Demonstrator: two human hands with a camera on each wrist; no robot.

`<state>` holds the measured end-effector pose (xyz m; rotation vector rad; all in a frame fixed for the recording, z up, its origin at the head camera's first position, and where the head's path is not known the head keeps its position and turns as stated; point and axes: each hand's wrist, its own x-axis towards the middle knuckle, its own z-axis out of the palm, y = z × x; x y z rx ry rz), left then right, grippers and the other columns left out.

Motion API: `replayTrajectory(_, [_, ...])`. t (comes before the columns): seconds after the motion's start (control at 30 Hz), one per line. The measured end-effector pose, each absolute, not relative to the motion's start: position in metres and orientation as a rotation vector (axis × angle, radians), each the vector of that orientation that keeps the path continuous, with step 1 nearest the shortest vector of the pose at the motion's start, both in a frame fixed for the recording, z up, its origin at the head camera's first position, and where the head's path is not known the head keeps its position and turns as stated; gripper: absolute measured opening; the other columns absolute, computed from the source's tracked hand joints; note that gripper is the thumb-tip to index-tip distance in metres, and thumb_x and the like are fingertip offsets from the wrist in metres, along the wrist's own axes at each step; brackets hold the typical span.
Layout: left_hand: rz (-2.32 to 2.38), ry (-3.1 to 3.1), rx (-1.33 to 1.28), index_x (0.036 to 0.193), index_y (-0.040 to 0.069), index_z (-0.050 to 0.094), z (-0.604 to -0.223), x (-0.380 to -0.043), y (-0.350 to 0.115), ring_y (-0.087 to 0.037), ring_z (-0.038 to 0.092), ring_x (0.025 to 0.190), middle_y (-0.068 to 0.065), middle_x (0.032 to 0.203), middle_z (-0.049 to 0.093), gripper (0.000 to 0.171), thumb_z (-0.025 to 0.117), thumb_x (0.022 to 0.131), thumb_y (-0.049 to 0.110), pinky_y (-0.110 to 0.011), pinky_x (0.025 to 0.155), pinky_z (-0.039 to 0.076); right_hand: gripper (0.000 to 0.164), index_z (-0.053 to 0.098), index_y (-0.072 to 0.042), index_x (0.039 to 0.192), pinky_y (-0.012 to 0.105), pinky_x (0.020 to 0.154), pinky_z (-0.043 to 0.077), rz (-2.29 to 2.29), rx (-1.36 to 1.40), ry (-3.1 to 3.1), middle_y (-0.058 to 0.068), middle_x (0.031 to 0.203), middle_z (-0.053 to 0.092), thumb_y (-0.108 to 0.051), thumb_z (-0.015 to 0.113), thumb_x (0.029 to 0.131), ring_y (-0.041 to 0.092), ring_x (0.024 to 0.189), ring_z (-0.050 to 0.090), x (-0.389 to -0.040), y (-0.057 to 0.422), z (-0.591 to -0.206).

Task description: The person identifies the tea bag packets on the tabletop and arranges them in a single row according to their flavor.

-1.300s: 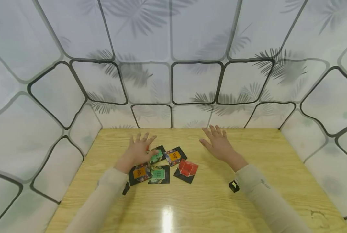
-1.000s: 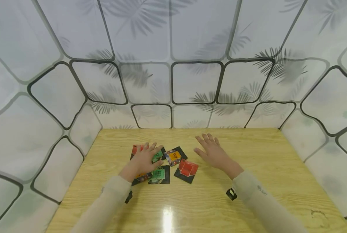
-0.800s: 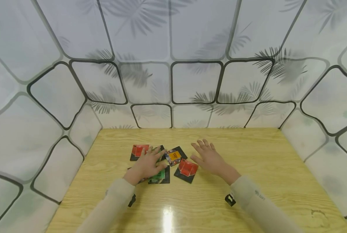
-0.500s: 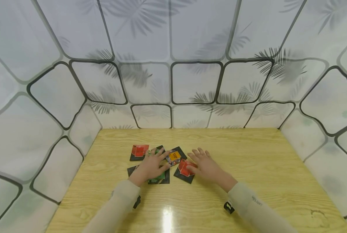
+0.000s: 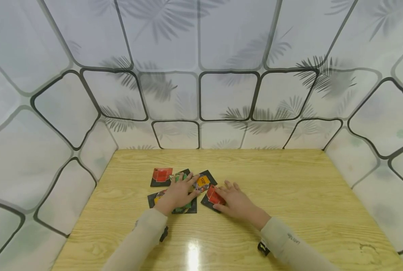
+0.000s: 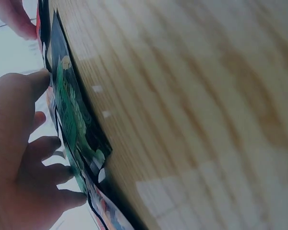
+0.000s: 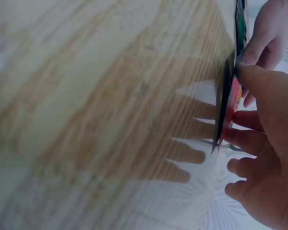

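Several flat square packets with black borders lie close together on the table. My left hand [image 5: 179, 194] is spread palm down over the green-labelled packets [image 5: 184, 209], its thumb reaching toward the orange-labelled packet [image 5: 203, 181]. In the left wrist view, its fingertips rest at a green packet [image 6: 69, 110]. My right hand [image 5: 238, 205] lies over the right part of the red packet [image 5: 213, 195]; the right wrist view has its thumb at one edge and fingertips on the red face [image 7: 233, 103]. Another orange-labelled packet [image 5: 152, 199] is partly hidden under my left hand.
A second red packet [image 5: 161, 177] lies at the back left of the group. The wooden table [image 5: 289, 180] stretches out to both sides. Pale patterned curtains [image 5: 225, 98] enclose it at the back and sides.
Both hands have come down and in: my left hand moved rightward and nearer, from the back-left packets onto the green ones. My right hand moved leftward and nearer onto the red packet.
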<state>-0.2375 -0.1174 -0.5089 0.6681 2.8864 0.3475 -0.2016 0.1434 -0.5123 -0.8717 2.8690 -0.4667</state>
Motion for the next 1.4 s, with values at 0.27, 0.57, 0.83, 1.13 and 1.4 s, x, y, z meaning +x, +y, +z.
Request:
replayTrajectory(0.27, [0.261,2.891,0.664,0.168,0.026,0.031,-0.51,-0.237,-0.117,-0.05,0.027,0.158,-0.012,0.172,0.033,0.066,0.047,0.11,0.053,-0.073,0.124,0.024,0.065,0.05,-0.006,0.157,0.068,0.127,0.026,-0.456,-0.878,2.861,0.019,0.156,0.056,-0.041,0.066,0.104,0.051,0.154,0.033,-0.201,0.145,-0.513])
replayTrajectory(0.57, [0.256,2.893,0.669,0.168,0.027,0.031,-0.511,-0.237,-0.117,-0.05,0.026,0.158,-0.011,0.172,0.033,0.067,0.047,0.109,0.054,-0.073,0.125,0.023,0.065,0.052,-0.008,0.157,0.065,0.129,0.024,-0.476,-0.779,2.903,0.021,0.158,0.053,-0.038,0.069,0.103,0.05,0.155,0.033,-0.203,0.156,-0.513])
replayTrajectory(0.83, [0.275,2.896,0.663,0.168,0.028,0.032,-0.512,-0.236,-0.118,-0.05,0.027,0.158,-0.011,0.172,0.033,0.066,0.047,0.11,0.054,-0.074,0.125,0.023,0.056,0.057,-0.003,0.151,0.069,0.126,0.025,-0.475,-0.74,2.926,0.023,0.152,0.058,-0.03,0.068,0.104,0.054,0.152,0.035,-0.209,0.171,-0.514])
replayTrajectory(1.13, [0.28,2.899,0.656,0.168,0.027,0.033,-0.511,-0.235,-0.117,-0.05,0.027,0.158,-0.011,0.172,0.033,0.066,0.047,0.11,0.054,-0.074,0.125,0.023,0.069,0.051,-0.003,0.156,0.07,0.125,0.025,-0.524,-0.744,2.907,0.023,0.155,0.055,-0.048,0.062,0.105,0.054,0.151,0.037,-0.212,0.17,-0.518])
replayTrajectory(1.4, [0.309,2.889,0.661,0.167,0.025,0.033,-0.511,-0.235,-0.116,-0.052,0.026,0.158,-0.013,0.172,0.033,0.066,0.049,0.11,0.052,-0.075,0.124,0.021,0.065,0.05,-0.003,0.156,0.072,0.125,0.024,-0.533,-0.703,2.932,0.024,0.158,0.051,-0.04,0.065,0.105,0.056,0.152,0.034,-0.213,0.173,-0.516])
